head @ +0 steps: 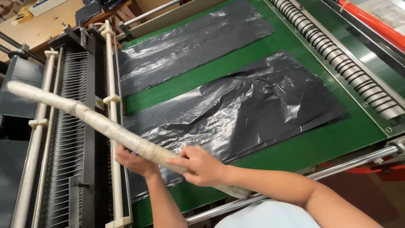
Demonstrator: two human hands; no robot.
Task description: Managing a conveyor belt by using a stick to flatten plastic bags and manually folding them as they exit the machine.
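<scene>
A long pale stick [97, 120], wrapped in whitish tape, runs from the upper left down to the lower middle. My right hand [200, 165] grips it near its lower end. My left hand [134, 162] supports it from below, a little further up. Beneath the stick lies a stack of black plastic bags [253, 105] on the green conveyor belt [337, 135]. A second stack of black bags [190, 42] lies further back on the belt.
Left of the belt stands the machine's outlet with white rods [113, 105] and a comb of thin wires [69, 126]. A row of ribbed rollers [341, 55] and an orange bar [375, 23] run along the right. A metal rail [350, 162] crosses the near edge.
</scene>
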